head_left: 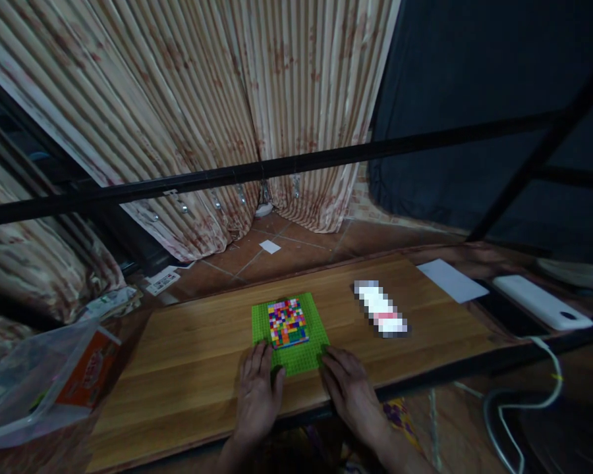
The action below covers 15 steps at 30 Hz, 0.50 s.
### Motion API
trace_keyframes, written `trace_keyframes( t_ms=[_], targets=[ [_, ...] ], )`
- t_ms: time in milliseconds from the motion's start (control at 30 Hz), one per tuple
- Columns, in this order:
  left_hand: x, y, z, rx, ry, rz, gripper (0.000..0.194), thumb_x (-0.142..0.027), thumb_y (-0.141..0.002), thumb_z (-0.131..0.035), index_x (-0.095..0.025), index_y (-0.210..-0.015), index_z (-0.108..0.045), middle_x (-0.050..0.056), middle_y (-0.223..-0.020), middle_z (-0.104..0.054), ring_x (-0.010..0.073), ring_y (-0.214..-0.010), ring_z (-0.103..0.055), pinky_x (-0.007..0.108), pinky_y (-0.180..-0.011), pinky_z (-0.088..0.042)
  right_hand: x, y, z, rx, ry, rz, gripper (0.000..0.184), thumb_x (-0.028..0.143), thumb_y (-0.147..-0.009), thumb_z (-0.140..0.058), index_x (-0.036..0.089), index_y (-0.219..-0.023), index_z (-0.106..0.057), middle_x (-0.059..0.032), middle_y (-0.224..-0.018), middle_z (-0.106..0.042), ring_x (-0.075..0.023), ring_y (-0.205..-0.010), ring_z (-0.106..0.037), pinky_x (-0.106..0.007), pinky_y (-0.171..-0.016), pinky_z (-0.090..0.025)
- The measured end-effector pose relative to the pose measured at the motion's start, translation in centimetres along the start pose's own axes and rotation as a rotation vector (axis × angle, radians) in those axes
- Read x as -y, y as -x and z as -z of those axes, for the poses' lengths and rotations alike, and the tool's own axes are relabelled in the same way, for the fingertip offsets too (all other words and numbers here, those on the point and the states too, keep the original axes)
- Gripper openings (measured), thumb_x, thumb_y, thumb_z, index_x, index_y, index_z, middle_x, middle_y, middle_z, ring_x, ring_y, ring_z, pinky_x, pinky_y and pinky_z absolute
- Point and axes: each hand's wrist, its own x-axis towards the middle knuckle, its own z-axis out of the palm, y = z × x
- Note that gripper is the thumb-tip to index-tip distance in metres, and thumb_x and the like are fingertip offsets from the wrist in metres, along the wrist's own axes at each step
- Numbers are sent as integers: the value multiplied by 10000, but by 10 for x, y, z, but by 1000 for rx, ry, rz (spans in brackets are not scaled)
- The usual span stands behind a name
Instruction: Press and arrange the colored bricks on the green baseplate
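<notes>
A green studded baseplate lies flat on a wooden table. On it stands a block of many-coloured toy bricks, packed closely together. My left hand rests at the plate's near left corner, fingers stretched out and thumb spread beside the near edge. At the right edge of the plate lies my right hand, its fingers extended with the tips by the near right corner. Neither hand has anything gripped in it.
On the wooden table, a phone with a blurred-out screen lies right of the baseplate. Farther right are a white sheet and a white power bank-like device with a cable. A clear plastic bin stands left. A black bar crosses beyond the table.
</notes>
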Motion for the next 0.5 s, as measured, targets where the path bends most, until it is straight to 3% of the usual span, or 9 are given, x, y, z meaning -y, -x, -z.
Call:
trace_keyframes(
  t_ms=[500],
  targets=[
    [-6,1,0,-81,-259,-137,416,-317,-906,-495,-120,-1271,-526,171,-1331,-570,303,-1249,-506,526,-1063,-361,5,0,7,12,81,24,298,228,-946,-477,204,-1214,-604,-101,-1249,-610,-247,-1155,-550,-463,-1017,-456]
  ],
)
